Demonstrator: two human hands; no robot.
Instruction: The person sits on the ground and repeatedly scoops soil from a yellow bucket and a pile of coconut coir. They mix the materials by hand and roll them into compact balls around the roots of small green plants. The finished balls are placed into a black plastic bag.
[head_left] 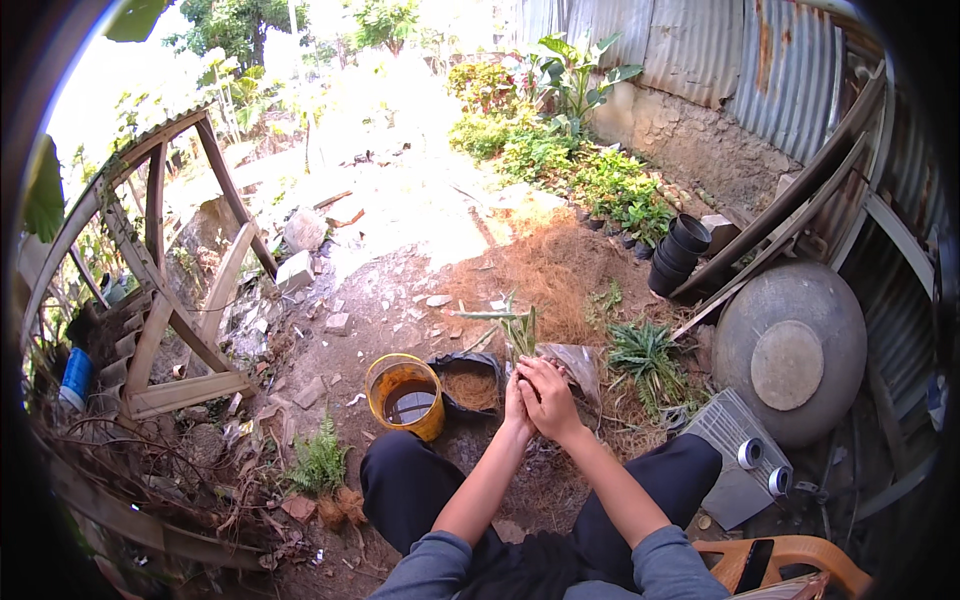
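Note:
Both hands are cupped together in front of my knees, closed around the base of a small plant with long pointed green leaves point(520, 334). My left hand point(515, 406) is partly covered by my right hand point(549, 396), whose fingers fold over it. Roots or anything else inside the palms are hidden. Left of the hands stands a yellow bucket point(428, 424) with dark brown liquid in it. Between bucket and hands, a black plastic bag point(466, 358) holds brown fibre point(469, 387). A crumpled translucent plastic sheet or bag point(582, 368) lies just beyond my right hand.
A heap of spiky green plants point(645, 358) lies to the right, near a wire-grid panel point(735, 430) and a large round grey basin point(835, 340). Stacked black pots point(677, 258) stand farther back. Loose brown fibre point(545, 275) covers the ground ahead. A wooden frame point(150, 340) stands left.

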